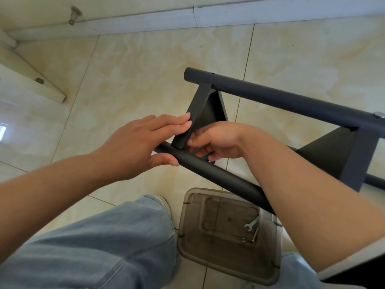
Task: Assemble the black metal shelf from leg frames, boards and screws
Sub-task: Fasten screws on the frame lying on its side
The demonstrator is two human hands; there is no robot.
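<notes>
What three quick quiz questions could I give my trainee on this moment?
1. True or false: the wrench lies in the clear tray.
2. Which hand presses flat fingers on the near board? A left hand B right hand
3. Fill in: a silver screw head shows on the far ____.

Key: 1 true; 2 A; 3 tube.

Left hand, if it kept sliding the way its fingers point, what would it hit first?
The left hand points right, its fingers already on the black board. Just past that is the right hand, though depth is unclear.
</notes>
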